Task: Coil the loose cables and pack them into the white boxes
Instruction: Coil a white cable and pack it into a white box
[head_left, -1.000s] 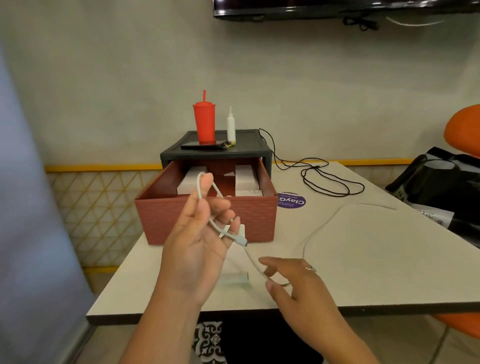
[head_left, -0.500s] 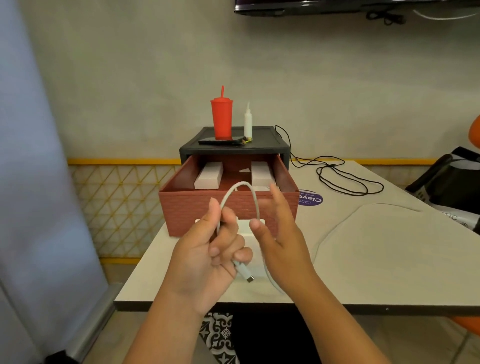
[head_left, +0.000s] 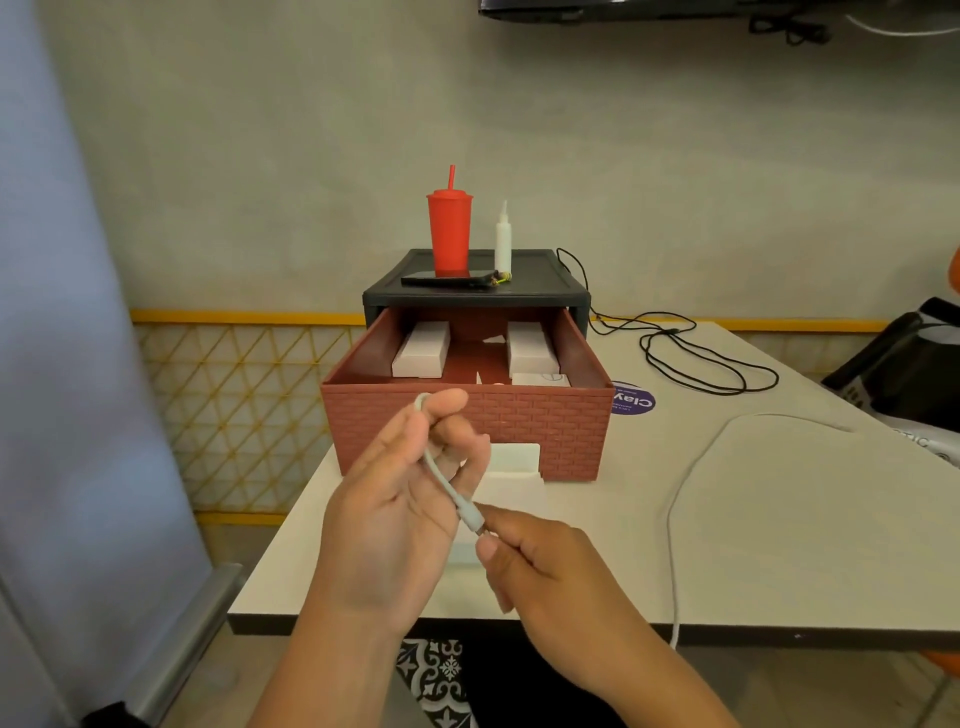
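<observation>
Left hand (head_left: 395, 499) pinched white cable (head_left: 441, 478) at its top bend, cable slanting down-right to the plug end, pinched by right hand (head_left: 550, 566), above table's (head_left: 779, 519) near edge.

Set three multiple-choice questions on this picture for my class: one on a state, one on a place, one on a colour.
1. The brick-red drawer is: A pulled open; B shut; C lifted out.
2. The red cup stands: A in the drawer; B on the floor; C on the black cabinet.
3. The cable gripped by the left hand and right hand is: A black; B white; C orange.
Answers: 1 A, white boxes show inside it; 2 C, its base rests on the cabinet's top; 3 B, it shows pale white against the palm.
</observation>
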